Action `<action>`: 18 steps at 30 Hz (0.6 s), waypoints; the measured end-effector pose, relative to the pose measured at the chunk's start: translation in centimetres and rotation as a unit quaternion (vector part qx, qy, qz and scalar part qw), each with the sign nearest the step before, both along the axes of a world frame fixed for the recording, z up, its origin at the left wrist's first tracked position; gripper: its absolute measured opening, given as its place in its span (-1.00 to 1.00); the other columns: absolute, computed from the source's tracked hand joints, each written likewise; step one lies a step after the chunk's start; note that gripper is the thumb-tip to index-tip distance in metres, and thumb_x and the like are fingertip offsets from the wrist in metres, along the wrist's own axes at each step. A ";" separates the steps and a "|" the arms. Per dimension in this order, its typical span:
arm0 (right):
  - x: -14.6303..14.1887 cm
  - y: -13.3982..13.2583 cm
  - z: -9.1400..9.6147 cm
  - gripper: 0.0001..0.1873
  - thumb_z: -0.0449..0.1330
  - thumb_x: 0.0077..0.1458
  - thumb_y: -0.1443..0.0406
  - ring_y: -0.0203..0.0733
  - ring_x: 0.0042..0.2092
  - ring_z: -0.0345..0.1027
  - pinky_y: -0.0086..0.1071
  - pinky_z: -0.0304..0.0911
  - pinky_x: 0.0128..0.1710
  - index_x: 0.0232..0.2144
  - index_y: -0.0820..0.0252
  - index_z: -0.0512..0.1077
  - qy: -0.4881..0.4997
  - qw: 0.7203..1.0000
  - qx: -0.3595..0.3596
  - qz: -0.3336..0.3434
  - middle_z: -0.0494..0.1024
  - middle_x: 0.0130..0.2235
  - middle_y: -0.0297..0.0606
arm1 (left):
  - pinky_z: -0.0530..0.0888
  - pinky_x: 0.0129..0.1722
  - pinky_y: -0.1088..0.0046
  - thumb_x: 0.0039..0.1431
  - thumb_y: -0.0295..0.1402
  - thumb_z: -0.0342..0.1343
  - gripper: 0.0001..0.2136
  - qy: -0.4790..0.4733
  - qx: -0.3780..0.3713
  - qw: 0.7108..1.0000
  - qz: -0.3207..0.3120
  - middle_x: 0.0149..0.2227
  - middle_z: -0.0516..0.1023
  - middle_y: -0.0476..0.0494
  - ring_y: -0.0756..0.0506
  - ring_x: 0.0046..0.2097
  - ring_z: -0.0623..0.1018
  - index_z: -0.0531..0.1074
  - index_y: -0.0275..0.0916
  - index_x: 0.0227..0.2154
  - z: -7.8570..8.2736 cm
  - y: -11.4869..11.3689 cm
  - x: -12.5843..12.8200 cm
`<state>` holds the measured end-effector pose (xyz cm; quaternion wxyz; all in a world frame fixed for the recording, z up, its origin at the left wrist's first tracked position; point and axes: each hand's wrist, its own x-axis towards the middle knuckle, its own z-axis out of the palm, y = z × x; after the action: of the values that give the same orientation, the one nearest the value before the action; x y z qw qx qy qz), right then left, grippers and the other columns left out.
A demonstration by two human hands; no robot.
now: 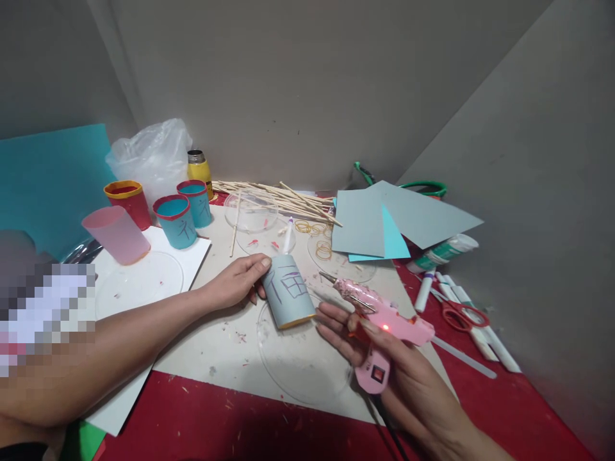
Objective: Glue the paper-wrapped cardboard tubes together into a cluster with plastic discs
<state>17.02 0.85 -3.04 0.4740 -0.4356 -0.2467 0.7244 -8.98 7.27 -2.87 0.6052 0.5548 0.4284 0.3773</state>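
Note:
My left hand [243, 278] grips the upper left side of a grey-blue paper cylinder [289, 291], which tilts above the work board and bears a dark drawn character. A yellowish edge runs round its lower end. In my right hand [384, 358] is a pink glue gun [384, 317] with its red light on. Its metal nozzle points up and left, apart from the cylinder, and a clear glue stick [465, 358] juts from its rear. The outstretched fingers of that hand reach close to the cylinder's lower right edge; whether they touch it I cannot tell.
Two blue cups [175, 225], a red cup [129, 205] and a pink cup [116, 235] stand at left. Wooden sticks [273, 198] lie at the back. Grey sheets [358, 224], red-handled scissors [464, 316] and white markers [480, 333] are at right. A cord hangs below the glue gun.

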 end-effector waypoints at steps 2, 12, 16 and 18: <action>0.0 0.1 0.0 -0.65 0.48 -0.05 0.11 0.13 0.18 0.44 0.00 0.20 0.31 -0.26 0.23 0.66 0.000 1.000 -0.001 -0.004 0.63 0.06 0.01 | 0.37 -0.58 0.57 0.24 0.09 0.11 -0.55 -0.002 -0.003 1.000 0.000 -0.54 0.42 -0.06 0.02 -0.51 0.43 0.38 -0.25 -0.44 0.0 0.1 0.0; 0.3 0.2 0.0 -0.67 0.49 -0.10 0.16 0.19 0.10 0.52 -0.09 0.44 0.14 -0.23 0.10 0.65 -0.003 1.000 -0.025 -0.010 0.68 -0.02 -0.06 | 0.45 -0.54 0.42 0.18 0.23 0.04 -0.41 -0.028 0.004 0.994 0.103 -0.59 0.47 -0.14 -0.04 -0.59 0.46 0.42 -0.30 -0.49 0.1 0.9 -1.0; 0.4 0.5 -0.1 -0.61 0.50 -0.16 0.18 0.25 0.13 0.48 -0.10 0.50 0.06 -0.20 0.07 0.64 0.007 0.997 -0.071 -0.017 0.68 -0.01 -0.04 | 0.41 -0.53 0.44 0.26 0.22 -0.09 -0.40 -0.022 0.040 0.975 0.216 -0.67 0.38 -0.07 -0.04 -0.59 0.42 0.33 -0.23 -0.60 0.0 1.7 -1.9; 0.4 0.5 -0.1 -0.59 0.50 -0.18 0.20 0.24 0.11 0.50 -0.12 0.51 0.05 -0.20 0.11 0.64 0.004 0.996 -0.084 -0.023 0.68 -0.01 -0.03 | 0.40 -0.52 0.45 0.29 0.20 -0.11 -0.40 -0.013 0.059 0.961 0.271 -0.67 0.35 -0.05 -0.03 -0.57 0.42 0.30 -0.21 -0.62 0.1 2.0 -2.4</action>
<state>17.41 1.35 -3.17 0.4535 -0.4765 -0.1734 0.7329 -11.43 9.24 -2.73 0.4519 0.4473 0.5324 0.5588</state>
